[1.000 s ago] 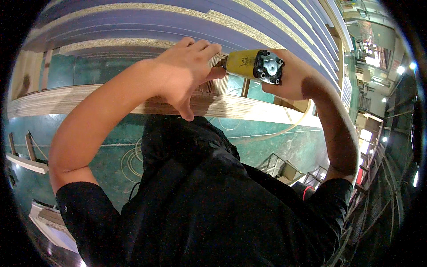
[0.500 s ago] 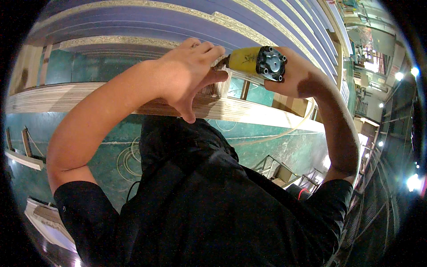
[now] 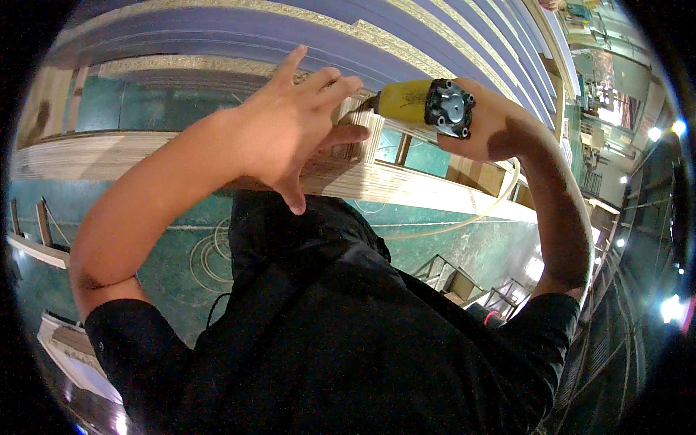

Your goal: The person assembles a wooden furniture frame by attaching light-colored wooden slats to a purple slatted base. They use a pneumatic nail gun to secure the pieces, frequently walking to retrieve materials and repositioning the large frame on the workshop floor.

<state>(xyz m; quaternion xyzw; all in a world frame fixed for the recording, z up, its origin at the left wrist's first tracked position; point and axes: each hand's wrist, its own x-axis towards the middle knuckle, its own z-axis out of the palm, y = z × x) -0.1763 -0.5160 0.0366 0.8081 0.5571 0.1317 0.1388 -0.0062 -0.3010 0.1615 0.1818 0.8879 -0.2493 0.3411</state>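
A stack of long boards (image 3: 406, 43), blue-faced with pale chipboard edges, runs behind and above both hands. Just under the hands lies a pale wooden plank (image 3: 406, 185), with green floor (image 3: 449, 239) below it. A person's dark shirt (image 3: 341, 341) fills the lower part of the view, nearer than the hands.

The left hand (image 3: 290, 134) is spread open, fingers (image 3: 330, 80) splayed and pointing toward the right hand, thumb hanging down over the plank. Its palm and fingertips press on a small wooden block (image 3: 362, 130) that stands on the plank; it grips nothing.

The right hand (image 3: 493, 127) is wrapped around the rear of a yellow tool (image 3: 409, 101), mostly hidden behind the tool's grey metal end cap (image 3: 449, 109). The tool lies between the two hands, its nose pointing at the block, just beside the left fingertips. A thin pale hose (image 3: 471, 217) curves down from below the right wrist across the plank.
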